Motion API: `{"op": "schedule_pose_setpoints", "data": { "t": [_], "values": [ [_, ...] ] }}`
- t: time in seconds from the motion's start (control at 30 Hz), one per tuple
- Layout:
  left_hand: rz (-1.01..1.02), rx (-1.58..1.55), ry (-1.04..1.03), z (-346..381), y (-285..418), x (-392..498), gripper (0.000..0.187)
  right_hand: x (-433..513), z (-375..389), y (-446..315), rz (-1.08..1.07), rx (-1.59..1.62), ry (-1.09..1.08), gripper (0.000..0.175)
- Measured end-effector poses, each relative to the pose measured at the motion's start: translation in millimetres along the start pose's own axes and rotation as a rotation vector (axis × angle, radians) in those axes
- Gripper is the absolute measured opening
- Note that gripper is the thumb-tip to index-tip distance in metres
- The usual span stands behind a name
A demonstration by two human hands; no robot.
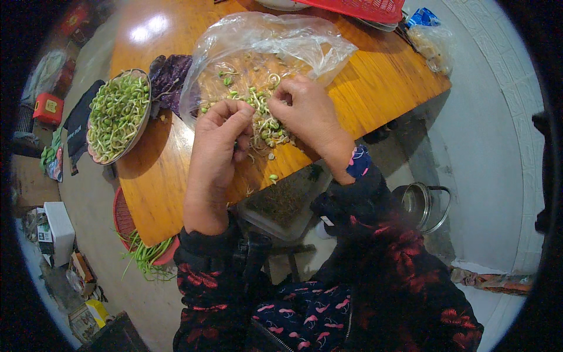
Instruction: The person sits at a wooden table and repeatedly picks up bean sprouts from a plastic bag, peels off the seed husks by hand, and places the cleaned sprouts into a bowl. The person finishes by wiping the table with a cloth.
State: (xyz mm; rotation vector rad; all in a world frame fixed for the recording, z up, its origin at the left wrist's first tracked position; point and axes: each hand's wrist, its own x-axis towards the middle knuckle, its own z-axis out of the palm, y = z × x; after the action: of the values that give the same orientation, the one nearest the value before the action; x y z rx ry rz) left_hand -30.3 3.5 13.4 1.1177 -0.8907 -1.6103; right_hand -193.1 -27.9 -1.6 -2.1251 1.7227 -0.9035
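Note:
Mung bean sprouts [269, 127] lie in a loose heap on a clear plastic bag [264, 33], which is spread over the wooden table [382, 88]. My left hand [220, 132] is at the heap's left side, thumb and forefinger pinched together. Across from it, my right hand [303, 108] is bent over the heap's right side, its fingertips also drawn together. Whether a sprout is between the fingers of either hand is too small to tell. To the left, a bowl [147, 112] piled with sprouts stands close to the table's edge.
Dark purple leaves [171, 81] lie between bowl and bag. A red plastic basket [365, 9] is at the far edge. Below the table's left corner, a red basket [121, 211] holds green stems [151, 255]. A tub [281, 202] sits under the near edge; a metal pot [415, 204] stands right.

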Motion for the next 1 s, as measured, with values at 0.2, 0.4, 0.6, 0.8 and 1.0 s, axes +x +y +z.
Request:
{"op": "schedule_pose_setpoints", "data": {
  "t": [0.2, 0.4, 0.6, 0.8, 1.0],
  "values": [
    [0.016, -0.018, -0.015, 0.3, -0.2, -0.5, 0.012, 0.5, -14.9, 3.9, 0.081, 0.514, 0.044, 0.02],
    [0.066, -0.008, -0.019, 5.3, -2.0, -2.1, 0.015, -3.5, -24.1, -10.2, 0.029, 0.619, -0.145, 0.021],
    [0.101, -0.021, -0.048, 1.3, -6.7, 0.4, 0.013, -7.2, -22.3, -15.6, -0.093, 0.558, -0.224, 0.015],
    [0.081, -0.064, -0.01, -1.2, -3.5, 0.8, 0.012, -6.3, -19.2, -16.9, 0.053, 0.687, -0.177, 0.019],
    [0.097, -0.033, -0.028, 2.2, -2.8, -1.6, 0.012, -7.8, -22.7, -19.2, 0.044, 0.734, -0.176, 0.019]
  ]
}}
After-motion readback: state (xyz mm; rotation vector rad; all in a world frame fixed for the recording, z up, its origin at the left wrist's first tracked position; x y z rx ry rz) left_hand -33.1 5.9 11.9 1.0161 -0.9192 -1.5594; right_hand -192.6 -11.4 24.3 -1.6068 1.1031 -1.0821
